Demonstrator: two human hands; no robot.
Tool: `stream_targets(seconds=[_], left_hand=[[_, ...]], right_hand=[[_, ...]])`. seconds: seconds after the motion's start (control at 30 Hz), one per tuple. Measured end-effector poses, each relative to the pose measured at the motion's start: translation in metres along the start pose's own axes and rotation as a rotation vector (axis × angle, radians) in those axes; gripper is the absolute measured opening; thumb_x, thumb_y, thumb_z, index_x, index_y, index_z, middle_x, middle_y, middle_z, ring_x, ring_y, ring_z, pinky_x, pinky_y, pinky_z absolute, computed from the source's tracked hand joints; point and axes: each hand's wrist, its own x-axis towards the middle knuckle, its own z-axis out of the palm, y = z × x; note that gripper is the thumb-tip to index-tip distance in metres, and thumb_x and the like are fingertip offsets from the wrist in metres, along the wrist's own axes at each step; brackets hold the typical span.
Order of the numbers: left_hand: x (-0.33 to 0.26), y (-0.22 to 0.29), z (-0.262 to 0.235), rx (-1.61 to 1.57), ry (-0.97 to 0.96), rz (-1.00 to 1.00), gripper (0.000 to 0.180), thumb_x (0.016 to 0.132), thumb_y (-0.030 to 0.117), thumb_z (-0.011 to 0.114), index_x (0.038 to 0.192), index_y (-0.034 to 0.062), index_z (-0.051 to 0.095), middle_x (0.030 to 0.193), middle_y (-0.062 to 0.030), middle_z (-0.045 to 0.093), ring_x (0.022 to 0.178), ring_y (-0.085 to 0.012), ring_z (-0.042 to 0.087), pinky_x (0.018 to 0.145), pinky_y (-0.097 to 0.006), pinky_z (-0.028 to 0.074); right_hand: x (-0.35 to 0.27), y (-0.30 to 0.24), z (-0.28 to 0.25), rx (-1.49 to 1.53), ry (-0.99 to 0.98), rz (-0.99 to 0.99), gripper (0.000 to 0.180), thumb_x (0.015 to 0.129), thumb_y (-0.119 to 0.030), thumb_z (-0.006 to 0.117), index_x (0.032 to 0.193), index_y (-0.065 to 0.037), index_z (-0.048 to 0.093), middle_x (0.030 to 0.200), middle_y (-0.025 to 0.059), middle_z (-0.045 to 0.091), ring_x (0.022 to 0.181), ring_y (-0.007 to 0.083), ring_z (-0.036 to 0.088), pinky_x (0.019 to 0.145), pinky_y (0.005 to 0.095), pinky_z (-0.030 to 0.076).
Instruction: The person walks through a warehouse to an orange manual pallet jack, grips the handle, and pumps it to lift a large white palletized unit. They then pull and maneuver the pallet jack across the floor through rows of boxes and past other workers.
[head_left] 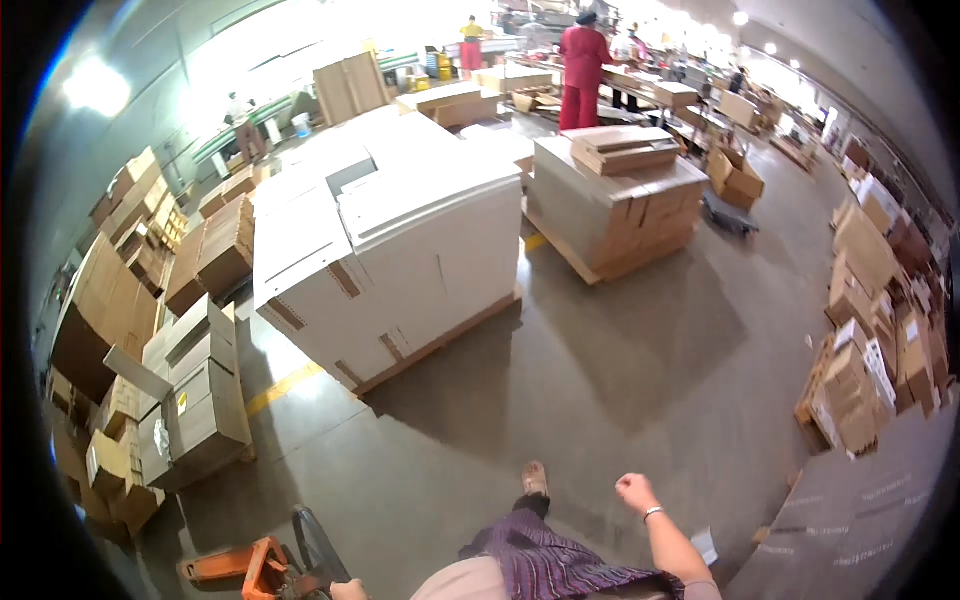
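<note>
My left hand [349,590] is closed on the black loop handle [318,545] of an orange pallet jack [262,568] at the lower left. Only part of that hand shows at the bottom edge. Out to the right, my right hand [635,492] hangs over the floor with its fingers curled in and nothing visible in them. A bracelet circles that wrist. One sandalled foot [535,478] is forward on the floor.
Ahead stands a pallet of stacked white panels [440,270], with a brown wrapped stack [620,210] beyond it. Grey-brown boxes [205,410] line the left. Cardboard piles [860,370] and a grey stack [850,520] flank the right. A person in red [584,70] stands farther off.
</note>
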Motion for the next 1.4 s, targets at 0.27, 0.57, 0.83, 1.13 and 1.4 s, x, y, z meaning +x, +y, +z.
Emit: stream_targets(seconds=[0.27, 0.57, 0.83, 1.13, 1.4], left_hand=[[-0.062, 0.048, 0.125, 0.003, 0.102, -0.044, 0.027, 0.073, 0.003, 0.064, 0.096, -0.0043, 0.052, 0.073, -0.0146, 0.059, 0.054, -0.0267, 0.061, 0.049, -0.039, 0.05], [-0.234, 0.2, 0.238, -0.018, 0.032, -0.118, 0.047, 0.069, 0.014, 0.071, 0.11, -0.004, 0.058, 0.089, -0.0185, 0.069, 0.077, -0.03, 0.07, 0.069, -0.04, 0.056], [-0.342, 0.285, 0.342, 0.25, 0.177, -0.125, 0.054, 0.071, 0.031, 0.068, 0.116, 0.0028, 0.059, 0.106, -0.0228, 0.068, 0.104, -0.0397, 0.064, 0.09, -0.047, 0.051], [-0.435, 0.325, 0.471, 0.202, 0.222, -0.065, 0.046, 0.074, 0.04, 0.065, 0.105, 0.0062, 0.058, 0.096, -0.0219, 0.069, 0.093, -0.0416, 0.066, 0.08, -0.053, 0.052], [-0.544, 0.356, 0.527, 0.07, 0.309, 0.123, 0.041, 0.077, 0.04, 0.065, 0.101, 0.0079, 0.057, 0.092, -0.0191, 0.069, 0.087, -0.0413, 0.067, 0.077, -0.052, 0.052]], right_hand=[[0.117, -0.045, -0.039, -0.412, -0.652, -0.249, 0.033, 0.08, -0.031, 0.063, 0.102, -0.008, 0.073, 0.101, 0.017, 0.071, 0.099, 0.0333, 0.067, 0.09, 0.0406, 0.052], [0.305, 0.008, -0.128, -0.526, -0.607, -0.14, 0.032, 0.077, -0.031, 0.067, 0.096, -0.007, 0.075, 0.096, 0.0156, 0.073, 0.095, 0.0305, 0.069, 0.089, 0.0377, 0.053], [0.495, -0.049, -0.156, -0.647, -0.839, -0.424, 0.034, 0.075, -0.032, 0.067, 0.099, -0.009, 0.075, 0.101, 0.0173, 0.071, 0.098, 0.0347, 0.067, 0.091, 0.0395, 0.053], [0.467, -0.287, -0.151, -0.363, -0.696, -1.426, 0.058, 0.073, -0.007, 0.068, 0.129, -0.005, 0.053, 0.13, 0.0199, 0.052, 0.117, 0.0384, 0.052, 0.099, 0.0422, 0.046], [0.371, -0.327, -0.204, -0.218, -0.777, -2.167, 0.059, 0.061, 0.002, 0.064, 0.119, -0.006, 0.059, 0.13, 0.0155, 0.054, 0.123, 0.0342, 0.048, 0.105, 0.0445, 0.037]])
